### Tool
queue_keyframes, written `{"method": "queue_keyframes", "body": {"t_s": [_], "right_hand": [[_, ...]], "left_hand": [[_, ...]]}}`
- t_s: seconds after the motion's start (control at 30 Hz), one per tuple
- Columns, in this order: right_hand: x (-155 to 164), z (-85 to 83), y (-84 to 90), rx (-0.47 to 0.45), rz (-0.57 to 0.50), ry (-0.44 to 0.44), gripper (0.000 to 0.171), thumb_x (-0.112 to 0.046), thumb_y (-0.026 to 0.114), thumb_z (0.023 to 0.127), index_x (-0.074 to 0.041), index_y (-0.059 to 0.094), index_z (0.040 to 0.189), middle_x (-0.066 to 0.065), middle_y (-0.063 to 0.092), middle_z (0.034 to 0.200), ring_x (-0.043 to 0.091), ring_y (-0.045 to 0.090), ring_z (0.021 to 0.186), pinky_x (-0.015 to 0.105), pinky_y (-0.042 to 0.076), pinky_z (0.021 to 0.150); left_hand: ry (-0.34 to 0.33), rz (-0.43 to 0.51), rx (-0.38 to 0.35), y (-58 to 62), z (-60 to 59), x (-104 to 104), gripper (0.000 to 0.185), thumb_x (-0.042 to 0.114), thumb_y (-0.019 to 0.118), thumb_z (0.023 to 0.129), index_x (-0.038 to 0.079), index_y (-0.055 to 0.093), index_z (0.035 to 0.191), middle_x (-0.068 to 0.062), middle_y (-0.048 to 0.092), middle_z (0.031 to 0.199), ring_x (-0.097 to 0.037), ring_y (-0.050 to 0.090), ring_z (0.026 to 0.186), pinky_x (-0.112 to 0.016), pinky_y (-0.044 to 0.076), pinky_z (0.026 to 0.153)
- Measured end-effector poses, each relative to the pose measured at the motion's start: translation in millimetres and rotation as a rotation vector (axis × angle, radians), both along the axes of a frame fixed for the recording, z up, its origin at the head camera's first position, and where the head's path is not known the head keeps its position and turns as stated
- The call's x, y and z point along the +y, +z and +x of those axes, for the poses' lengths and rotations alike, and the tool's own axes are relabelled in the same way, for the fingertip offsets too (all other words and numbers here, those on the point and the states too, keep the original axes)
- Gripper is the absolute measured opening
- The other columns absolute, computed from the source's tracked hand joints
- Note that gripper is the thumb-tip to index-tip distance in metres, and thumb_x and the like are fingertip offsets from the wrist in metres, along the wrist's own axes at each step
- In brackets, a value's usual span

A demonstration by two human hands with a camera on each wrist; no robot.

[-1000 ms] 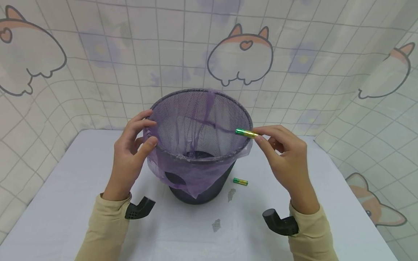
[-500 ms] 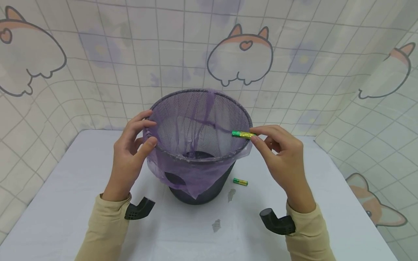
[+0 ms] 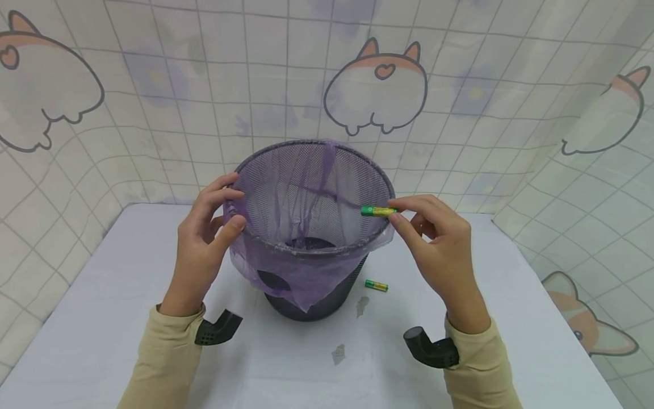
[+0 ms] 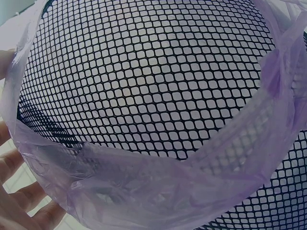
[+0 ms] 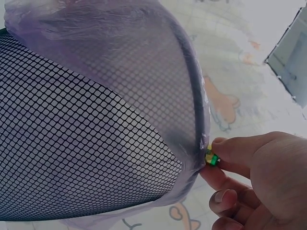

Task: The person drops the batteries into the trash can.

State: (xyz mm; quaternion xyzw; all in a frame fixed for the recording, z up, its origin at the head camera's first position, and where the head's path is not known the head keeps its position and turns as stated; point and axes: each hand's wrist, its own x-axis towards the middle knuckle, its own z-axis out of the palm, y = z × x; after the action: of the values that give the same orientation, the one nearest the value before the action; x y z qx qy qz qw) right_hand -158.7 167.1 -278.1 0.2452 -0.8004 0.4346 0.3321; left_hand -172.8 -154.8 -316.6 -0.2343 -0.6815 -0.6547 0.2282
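Right hand (image 3: 434,250) pinching a green-and-gold battery (image 3: 378,211) by its right end between thumb and fingertips (image 5: 225,152), holding it level over the right rim of the mesh bin (image 3: 311,227). Compared with a second ago, battery shifted a little to the left, its free end now reaching further in over the bin's opening; hand and wrist drawn slightly left as well. In the right wrist view, only a small green-and-gold end showing between the fingers, pressed close against the bin's rim and the purple liner bag (image 5: 120,52).

Left hand (image 3: 204,244) gripping the left rim, thumb curled over the liner's folded edge, fingers on the outer side; same place as in the earlier frames. In the left wrist view, fingertips just visible at the lower left edge, behind the plastic.

Second battery (image 3: 376,285) lying on the white table (image 3: 102,318), just right of the bin's base, unmoved. Two small grey scraps (image 3: 338,353) on the table in front of the bin, also unmoved.
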Motion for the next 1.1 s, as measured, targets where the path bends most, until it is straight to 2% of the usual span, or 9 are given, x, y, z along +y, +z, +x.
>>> {"method": "queue_keyframes", "body": {"t_s": [0.73,1.1], "right_hand": [[5,2.9,-4.3,0.005,0.016,-0.066,0.024,0.002,0.071,0.082,-0.006,0.073,0.106,0.006,0.069,0.091,0.006,0.042,0.064,0.014,0.034,0.057],[11,6.3,-9.1,-0.002,0.017,-0.082,0.026,0.004,0.071,0.081,-0.005,0.073,0.105,0.006,0.068,0.091,0.005,0.044,0.064,0.011,0.036,0.058]], "left_hand": [[-0.002,0.013,-0.029,0.0,-0.9,0,0.033,-0.002,0.059,0.089,-0.004,0.057,0.123,-0.008,0.044,0.149,-0.024,0.038,0.140,-0.022,0.044,0.093],[0.017,-0.027,-0.019,1.1,1.1,0,0.033,0.001,0.058,0.091,-0.001,0.057,0.123,-0.006,0.044,0.149,-0.023,0.038,0.139,-0.021,0.044,0.089]]}}
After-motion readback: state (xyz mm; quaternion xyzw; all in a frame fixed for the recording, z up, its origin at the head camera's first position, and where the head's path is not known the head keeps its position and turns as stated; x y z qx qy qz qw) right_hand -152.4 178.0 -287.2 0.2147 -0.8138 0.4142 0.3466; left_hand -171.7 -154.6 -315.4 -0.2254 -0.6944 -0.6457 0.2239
